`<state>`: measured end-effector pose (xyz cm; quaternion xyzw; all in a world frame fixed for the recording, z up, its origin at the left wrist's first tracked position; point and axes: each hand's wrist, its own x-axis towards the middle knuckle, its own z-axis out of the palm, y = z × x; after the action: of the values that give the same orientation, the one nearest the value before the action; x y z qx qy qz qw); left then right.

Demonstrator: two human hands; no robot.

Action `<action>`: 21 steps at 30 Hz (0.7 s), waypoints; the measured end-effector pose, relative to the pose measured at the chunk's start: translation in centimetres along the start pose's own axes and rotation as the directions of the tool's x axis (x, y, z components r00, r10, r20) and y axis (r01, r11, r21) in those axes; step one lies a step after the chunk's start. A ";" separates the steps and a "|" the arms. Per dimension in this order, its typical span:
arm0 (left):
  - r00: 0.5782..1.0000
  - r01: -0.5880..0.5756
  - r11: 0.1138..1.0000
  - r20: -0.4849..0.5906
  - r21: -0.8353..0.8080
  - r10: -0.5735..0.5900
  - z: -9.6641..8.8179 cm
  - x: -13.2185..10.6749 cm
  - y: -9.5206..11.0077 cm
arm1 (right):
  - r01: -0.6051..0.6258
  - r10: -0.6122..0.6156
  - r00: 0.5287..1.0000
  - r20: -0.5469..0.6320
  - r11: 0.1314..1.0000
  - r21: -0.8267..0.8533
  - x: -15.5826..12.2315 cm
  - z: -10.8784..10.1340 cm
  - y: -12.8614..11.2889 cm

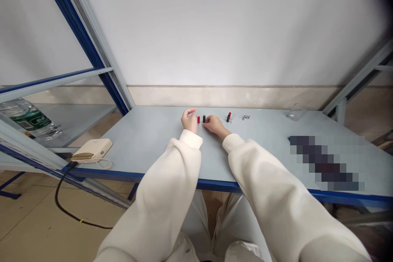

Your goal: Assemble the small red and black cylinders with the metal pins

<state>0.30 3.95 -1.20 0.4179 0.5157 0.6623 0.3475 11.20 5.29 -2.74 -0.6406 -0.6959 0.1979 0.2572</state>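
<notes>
My left hand [189, 120] rests on the grey table [147, 139], fingers curled, right beside a small red cylinder [198, 119] standing upright. My right hand [212, 124] lies just to the right, its fingertips pinched at a small black cylinder [204, 118]. Whether either hand truly grips its piece is hard to tell at this size. Further right lie another red and black pair [229, 117] and a few small silver metal parts [246, 117].
A clear plastic container [296, 113] sits at the table's far right. A beige power bank [92, 150] with a cable lies at the left front corner. A water bottle [29, 120] lies on the left shelf behind blue-grey frame bars [92, 41].
</notes>
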 end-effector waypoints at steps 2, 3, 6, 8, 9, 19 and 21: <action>0.999 -0.033 0.999 0.003 0.032 0.033 0.0 -0.2 0.1 | 0.020 -0.020 1.000 0.010 0.999 -0.030 -0.3 -0.6 0.0; 0.998 -0.062 0.997 0.007 0.055 0.062 0.0 -0.3 0.2 | 0.038 -0.038 0.999 0.006 0.998 -0.051 -0.6 -1.0 0.1; 0.973 -0.228 0.960 0.068 0.161 0.219 0.2 -1.0 0.4 | 0.083 -0.087 0.996 -0.035 0.990 -0.111 -1.8 -3.1 1.1; 0.922 -0.375 0.896 0.199 0.237 0.334 0.5 -1.7 0.3 | 0.034 -0.042 0.997 -0.062 0.992 -0.125 -2.8 -4.9 2.4; 0.880 -0.448 0.854 0.297 0.264 0.370 0.8 -2.0 0.2 | -0.020 0.010 0.997 -0.077 0.991 -0.132 -3.2 -5.7 3.2; 0.580 -0.750 0.443 0.811 0.491 0.082 6.0 -4.0 -1.0 | -0.274 0.227 0.927 -0.298 0.953 -0.127 -3.3 -6.2 7.8; 0.589 -0.759 0.390 0.805 0.521 0.073 6.8 -4.0 -1.1 | -0.271 0.223 0.923 -0.313 0.955 -0.119 -3.2 -5.9 7.7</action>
<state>8.15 3.26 -2.24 0.8610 0.4642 0.1979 0.0638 20.99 2.57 -3.10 -0.7644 -0.5764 0.0741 0.2790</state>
